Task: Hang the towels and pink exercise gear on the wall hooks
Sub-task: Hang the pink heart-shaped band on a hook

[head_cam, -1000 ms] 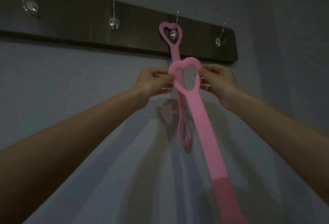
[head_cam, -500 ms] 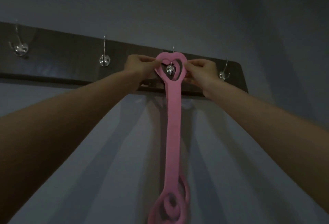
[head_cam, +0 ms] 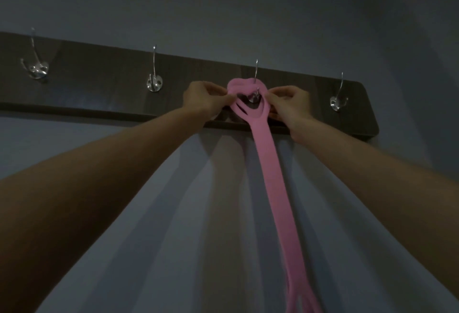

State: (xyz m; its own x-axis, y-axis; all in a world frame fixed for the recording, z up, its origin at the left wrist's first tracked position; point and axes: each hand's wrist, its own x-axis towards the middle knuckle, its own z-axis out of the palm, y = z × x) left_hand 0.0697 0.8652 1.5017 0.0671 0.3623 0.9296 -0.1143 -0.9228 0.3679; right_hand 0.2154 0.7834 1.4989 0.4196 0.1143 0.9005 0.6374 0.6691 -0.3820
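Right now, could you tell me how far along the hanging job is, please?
Pink bands are looped over the third hook. Left hand and right hand hold the top loops there. The other three hooks are bare; no towels are in view.

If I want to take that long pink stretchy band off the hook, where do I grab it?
Probably grip the long pink stretchy band at its heart-shaped top loop, one side in each hand, as the left hand and right hand do. Come from the front and lift upward, because the loop sits around the upturned silver metal hook.
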